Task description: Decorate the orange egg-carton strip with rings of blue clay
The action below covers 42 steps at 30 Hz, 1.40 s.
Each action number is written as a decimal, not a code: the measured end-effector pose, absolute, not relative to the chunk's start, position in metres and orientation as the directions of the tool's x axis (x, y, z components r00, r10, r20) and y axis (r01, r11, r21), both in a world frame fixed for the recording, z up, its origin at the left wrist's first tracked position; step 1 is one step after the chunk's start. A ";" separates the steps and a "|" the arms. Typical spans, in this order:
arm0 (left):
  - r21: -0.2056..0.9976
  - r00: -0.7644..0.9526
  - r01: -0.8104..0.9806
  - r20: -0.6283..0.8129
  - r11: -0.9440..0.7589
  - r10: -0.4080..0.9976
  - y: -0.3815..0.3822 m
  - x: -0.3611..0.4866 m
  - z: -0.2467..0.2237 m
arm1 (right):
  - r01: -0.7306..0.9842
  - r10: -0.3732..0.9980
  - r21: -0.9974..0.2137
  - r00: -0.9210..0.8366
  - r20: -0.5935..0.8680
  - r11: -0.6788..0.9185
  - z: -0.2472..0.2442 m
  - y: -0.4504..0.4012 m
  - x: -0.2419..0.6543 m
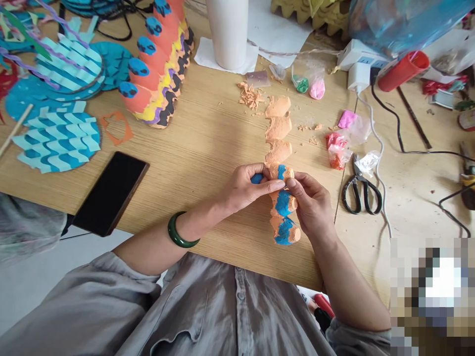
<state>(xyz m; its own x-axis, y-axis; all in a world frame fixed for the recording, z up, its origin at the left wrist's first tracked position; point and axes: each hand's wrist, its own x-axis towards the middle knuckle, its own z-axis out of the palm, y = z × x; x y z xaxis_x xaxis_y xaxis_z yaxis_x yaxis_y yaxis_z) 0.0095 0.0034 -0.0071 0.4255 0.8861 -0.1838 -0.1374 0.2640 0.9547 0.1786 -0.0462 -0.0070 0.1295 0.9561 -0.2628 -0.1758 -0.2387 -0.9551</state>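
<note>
An orange bumpy strip (279, 127) stretches up the wooden table, with blue patches on its lower humps. Around its middle, my left hand (249, 187) is closed, its thumb pressing on the hump with a blue band and a lump of blue clay (256, 178) tucked by its fingers. My right hand (312, 201) pinches the right side of the same hump, thumb and fingertips close to the left thumb. Whatever lies between the fingertips is too small to make out. The lower blue humps hang free of both hands.
On the left lie a black phone (111, 194) and blue scaly discs (61, 138). A painted orange piece (156, 64) and a white cylinder (228, 34) stand behind. Black-handled scissors (360, 190), clay bags (337, 148), a white cable (377, 143) and a red tube (403, 71) are right.
</note>
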 end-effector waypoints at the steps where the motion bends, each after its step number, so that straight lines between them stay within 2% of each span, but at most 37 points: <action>1: 0.955 0.424 -0.134 -0.186 0.264 0.886 0.003 0.010 -0.007 | -0.174 0.958 -0.957 0.129 -0.256 -0.232 -0.007 -0.046 0.178; 7: 0.922 0.424 -0.168 -0.251 0.348 0.870 0.001 0.012 -0.009 | -0.186 0.963 -0.958 0.121 -0.243 -0.218 -0.008 -0.046 0.177; 14: 0.795 0.622 -0.250 -0.306 0.553 0.721 0.008 0.009 -0.007 | -0.245 0.962 -0.944 0.104 -0.253 -0.221 -0.006 -0.043 0.180; 19: 0.718 0.706 -0.279 -0.297 0.637 0.643 0.012 0.004 -0.005 | -0.388 0.939 -0.881 0.097 -0.329 -0.269 -0.005 -0.042 0.181; 22: 0.762 0.684 -0.247 -0.300 0.599 0.664 0.013 0.004 -0.004 | -0.401 0.937 -0.880 0.125 -0.326 -0.253 -0.003 -0.043 0.180; 26: 0.891 0.614 -0.129 -0.273 0.435 0.741 0.013 0.004 -0.005 | -0.313 0.946 -0.920 0.146 -0.291 -0.234 -0.001 -0.043 0.178; 29: 0.942 0.572 -0.027 -0.260 0.335 0.778 0.014 0.002 -0.006 | -0.271 0.951 -0.938 0.158 -0.267 -0.218 -0.001 -0.044 0.178; 35: 0.973 0.548 0.089 -0.228 0.215 0.805 0.014 -0.001 -0.004 | -0.258 0.949 -0.938 0.150 -0.276 -0.232 -0.006 -0.042 0.180; 38: 0.970 0.554 0.105 -0.239 0.218 0.797 0.017 -0.002 -0.009 | -0.248 0.952 -0.944 0.156 -0.262 -0.219 -0.009 -0.042 0.182; 42: 0.951 0.558 0.156 -0.307 0.266 0.771 0.024 -0.007 -0.013 | -0.068 0.963 -0.975 0.156 -0.218 -0.209 -0.012 -0.042 0.182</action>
<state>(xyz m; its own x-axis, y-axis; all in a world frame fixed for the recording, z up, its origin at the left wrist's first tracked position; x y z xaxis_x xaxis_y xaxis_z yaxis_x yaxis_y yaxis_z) -0.0073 0.0238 -0.0133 0.5578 0.7712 -0.3068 0.1558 0.2657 0.9514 0.1824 -0.0424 -0.0120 0.1563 0.9635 -0.2175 -0.0682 -0.2092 -0.9755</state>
